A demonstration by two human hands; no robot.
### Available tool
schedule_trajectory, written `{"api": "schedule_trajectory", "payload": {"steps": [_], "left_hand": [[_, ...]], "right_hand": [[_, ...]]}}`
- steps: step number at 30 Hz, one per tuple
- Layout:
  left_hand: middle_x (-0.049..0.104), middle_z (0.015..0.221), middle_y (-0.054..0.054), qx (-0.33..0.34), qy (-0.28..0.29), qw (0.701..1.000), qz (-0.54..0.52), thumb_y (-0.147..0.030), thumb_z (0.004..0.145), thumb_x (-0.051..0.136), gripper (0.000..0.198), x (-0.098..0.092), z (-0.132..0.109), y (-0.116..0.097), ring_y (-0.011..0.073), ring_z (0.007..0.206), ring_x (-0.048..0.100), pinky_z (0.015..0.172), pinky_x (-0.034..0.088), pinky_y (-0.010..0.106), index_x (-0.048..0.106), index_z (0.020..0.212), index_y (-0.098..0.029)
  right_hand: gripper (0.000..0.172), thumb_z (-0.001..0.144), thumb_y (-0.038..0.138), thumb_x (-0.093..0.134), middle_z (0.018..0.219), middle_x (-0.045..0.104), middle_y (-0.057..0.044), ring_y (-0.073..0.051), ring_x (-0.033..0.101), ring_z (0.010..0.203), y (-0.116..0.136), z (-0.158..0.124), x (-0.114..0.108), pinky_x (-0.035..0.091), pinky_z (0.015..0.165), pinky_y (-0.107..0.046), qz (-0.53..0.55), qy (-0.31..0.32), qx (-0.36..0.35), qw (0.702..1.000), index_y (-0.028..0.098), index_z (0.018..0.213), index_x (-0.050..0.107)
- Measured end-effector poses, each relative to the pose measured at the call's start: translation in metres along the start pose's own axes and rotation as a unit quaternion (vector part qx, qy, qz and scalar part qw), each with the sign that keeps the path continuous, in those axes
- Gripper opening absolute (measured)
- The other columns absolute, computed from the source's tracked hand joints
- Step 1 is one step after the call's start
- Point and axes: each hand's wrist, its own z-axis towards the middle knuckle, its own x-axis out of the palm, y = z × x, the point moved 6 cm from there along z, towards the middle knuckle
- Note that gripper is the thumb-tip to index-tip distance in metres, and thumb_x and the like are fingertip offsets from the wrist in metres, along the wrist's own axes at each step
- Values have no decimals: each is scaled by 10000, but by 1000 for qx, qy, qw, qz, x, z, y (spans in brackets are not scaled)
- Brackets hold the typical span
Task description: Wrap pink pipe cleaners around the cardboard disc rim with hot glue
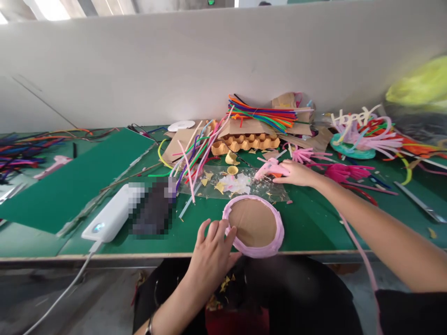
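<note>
A round cardboard disc (252,222) with a fuzzy pink rim lies at the table's front edge. My left hand (214,242) grips its left rim, forefinger on top and thumb low at the near side. Beyond the disc, my right hand (295,173) is closed around a pink glue gun (270,168), whose pink cord (359,246) trails off to the lower right. The gun's nozzle end is above a clear plastic sheet (206,195) littered with scraps. On that sheet lie a white blob (236,184) and a small yellow egg-carton cup (232,170).
An orange egg carton (246,143) and bundled pipe cleaners (265,114) are against the grey partition (209,60). A white power bank (113,211) and a green board (80,181) lie left. Pink pipe-cleaner flowers (338,172) and metal tweezers (419,202) lie right.
</note>
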Motion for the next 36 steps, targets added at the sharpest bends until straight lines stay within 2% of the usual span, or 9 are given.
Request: {"api": "schedule_trajectory", "payload": {"steps": [8, 12, 16, 22, 25, 29, 32, 34, 36], "left_hand": [[567, 994, 63, 6, 17, 999, -42, -397, 732, 613, 330, 4, -1, 1, 218, 935, 502, 881, 398, 431, 562, 995, -203], [565, 967, 53, 0, -22, 999, -35, -420, 702, 637, 337, 9, -2, 2, 217, 917, 493, 894, 377, 436, 565, 961, -217], [567, 1034, 61, 6, -43, 999, -25, -430, 675, 660, 351, 11, -2, -3, 216, 944, 492, 904, 380, 416, 568, 935, -213], [530, 1151, 94, 34, 27, 994, -98, -452, 702, 624, 446, 4, 2, 3, 237, 1009, 514, 873, 429, 424, 530, 1069, -216], [559, 1073, 95, 5, 7, 981, -196, -423, 750, 578, 414, -13, 11, 24, 206, 931, 570, 771, 497, 352, 502, 1085, -191], [560, 1049, 89, -33, -81, 962, -259, -402, 858, 410, 378, -42, 31, 44, 137, 781, 596, 722, 502, 307, 414, 1162, -177], [614, 899, 79, 53, -63, 973, -217, -426, 870, 358, 337, -48, 45, 26, 169, 771, 596, 656, 484, 296, 519, 981, -151], [594, 627, 18, 92, -40, 980, -169, -341, 904, 296, 335, -43, 49, 10, 143, 578, 569, 544, 435, 261, 543, 764, -163], [547, 507, -10, 98, -49, 985, -134, -258, 917, 262, 358, -39, 49, -1, 126, 464, 522, 467, 368, 241, 533, 702, -167]], "right_hand": [[472, 644, 561, 550, 813, 572, -95, -228, 534, 754, -3, -11, -5, 394, 616, -312, -23, -70, 28, 997, 140, 857, 556], [421, 700, 573, 470, 781, 587, -67, -206, 546, 720, -4, -20, -7, 402, 601, -294, -15, -81, 39, 996, 173, 801, 551], [377, 827, 441, 297, 725, 618, -76, -203, 580, 708, -9, -29, -23, 415, 608, -288, -2, -117, 78, 990, 169, 772, 553], [404, 828, 308, 271, 901, 661, -138, -257, 611, 845, 0, -53, -51, 434, 662, -328, -9, -176, 127, 976, 121, 1009, 580], [429, 821, 310, 288, 830, 667, -113, -245, 623, 753, 22, -67, -58, 441, 618, -327, -6, -171, 112, 979, 126, 1086, 570], [374, 856, 289, 282, 916, 649, -56, -184, 614, 773, 89, -79, -59, 454, 633, -295, -6, -115, -92, 989, 237, 1032, 609], [386, 860, 196, 258, 792, 637, -45, -150, 604, 652, 131, -87, -56, 435, 507, -247, -55, -91, -174, 979, 236, 968, 626], [400, 854, 155, 240, 712, 616, -44, -145, 598, 612, 152, -92, -55, 443, 491, -244, -68, -104, -214, 969, 210, 939, 626], [421, 845, 132, 211, 690, 612, -44, -139, 592, 566, 163, -97, -51, 448, 463, -245, -73, -107, -213, 968, 210, 902, 621]]}}
